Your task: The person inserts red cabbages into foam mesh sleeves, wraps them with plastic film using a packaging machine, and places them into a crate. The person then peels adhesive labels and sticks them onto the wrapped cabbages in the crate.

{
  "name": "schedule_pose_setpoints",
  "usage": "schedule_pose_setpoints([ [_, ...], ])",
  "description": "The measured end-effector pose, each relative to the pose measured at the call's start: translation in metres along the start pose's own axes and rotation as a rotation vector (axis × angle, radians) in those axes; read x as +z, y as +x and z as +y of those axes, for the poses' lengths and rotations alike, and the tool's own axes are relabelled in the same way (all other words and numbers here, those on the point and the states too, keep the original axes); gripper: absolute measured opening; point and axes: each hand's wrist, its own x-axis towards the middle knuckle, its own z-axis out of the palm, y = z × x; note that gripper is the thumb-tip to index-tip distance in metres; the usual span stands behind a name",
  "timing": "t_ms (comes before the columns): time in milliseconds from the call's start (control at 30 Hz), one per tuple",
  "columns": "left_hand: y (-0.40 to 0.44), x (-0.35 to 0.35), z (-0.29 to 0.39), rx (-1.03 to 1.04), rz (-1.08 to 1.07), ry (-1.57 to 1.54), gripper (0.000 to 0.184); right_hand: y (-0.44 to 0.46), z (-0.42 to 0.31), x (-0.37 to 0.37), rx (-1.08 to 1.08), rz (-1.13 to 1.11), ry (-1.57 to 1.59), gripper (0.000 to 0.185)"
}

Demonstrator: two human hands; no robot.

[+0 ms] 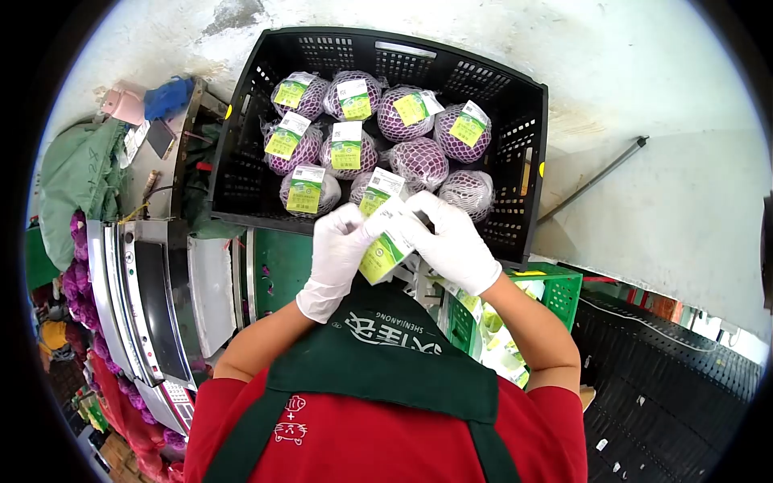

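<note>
My left hand and my right hand, both in white gloves, are pinched together on a green-and-white printed label. The label is held in front of my apron, at the near edge of a black plastic crate. Inside the crate lie several round purple vegetables in white netting, like red cabbages. Most carry a similar label, such as the one on a netted vegetable in the middle. A bare netted vegetable and another bare one sit to the right. My fingers hide part of the label.
A green crate with more labels stands at my right side, below the black crate. On the left are a metal machine with a dark panel and a phone. Black crates stand at the lower right.
</note>
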Motion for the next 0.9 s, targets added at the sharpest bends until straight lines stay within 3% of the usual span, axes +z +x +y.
schedule_pose_setpoints([
  [67,-0.007,0.007,-0.008,-0.052,-0.047,0.112,0.025,0.002,0.001,-0.012,0.055,-0.055,-0.001,0.006],
  [100,-0.019,0.024,0.003,-0.120,-0.070,-0.060,0.032,0.009,0.000,-0.024,-0.073,0.015,-0.181,0.007],
  [133,-0.029,0.026,0.002,-0.158,-0.135,0.002,0.030,0.019,0.001,-0.038,-0.201,0.084,-0.359,0.008],
  [200,-0.039,0.011,-0.005,-0.422,-0.178,0.037,0.031,0.062,0.042,-0.079,-0.076,0.268,-0.218,0.013],
  [267,-0.038,0.002,-0.002,-0.378,-0.112,0.029,0.028,0.084,0.036,-0.101,-0.114,0.269,-0.508,0.021],
  [367,-0.037,-0.011,-0.001,-0.289,-0.059,0.031,0.025,0.121,0.085,-0.108,-0.137,0.010,-0.640,0.039],
  [400,-0.037,-0.013,0.000,-0.283,-0.049,0.034,0.025,0.131,0.089,-0.101,-0.050,-0.111,-0.599,0.041],
  [467,-0.039,-0.016,0.000,-0.293,-0.050,0.044,0.025,0.146,0.095,-0.086,-0.138,-0.178,-0.889,0.047],
  [533,-0.039,-0.016,0.001,-0.309,-0.045,0.054,0.025,0.148,0.099,-0.073,-0.052,-0.195,-1.141,0.057],
  [567,-0.039,-0.015,0.002,-0.304,-0.036,0.028,0.025,0.140,0.096,-0.069,-0.158,-0.017,-1.232,0.066],
  [600,-0.040,-0.016,0.003,-0.296,-0.019,0.000,0.026,0.134,0.088,-0.064,-0.250,0.131,-1.386,0.062],
  [667,-0.037,-0.019,0.001,-0.286,-0.012,0.015,0.026,0.115,0.061,-0.054,-0.037,0.065,-0.580,0.050],
  [733,-0.031,-0.018,0.002,-0.279,-0.018,0.029,0.027,0.078,0.026,-0.041,0.099,-0.279,0.071,0.033],
  [767,-0.028,-0.017,0.003,-0.238,-0.052,0.049,0.029,0.061,0.011,-0.035,0.051,-0.327,-0.100,0.018],
  [800,-0.026,-0.012,0.005,-0.200,-0.088,0.069,0.031,0.047,0.014,-0.026,-0.038,-0.215,-0.057,0.009],
  [833,-0.026,0.000,0.008,-0.208,-0.093,0.071,0.031,0.038,0.010,-0.025,-0.009,-0.172,-0.081,0.008],
  [900,-0.021,0.023,0.021,0.014,0.004,-0.032,0.033,0.022,0.005,-0.023,-0.040,-0.111,-0.123,0.007],
])
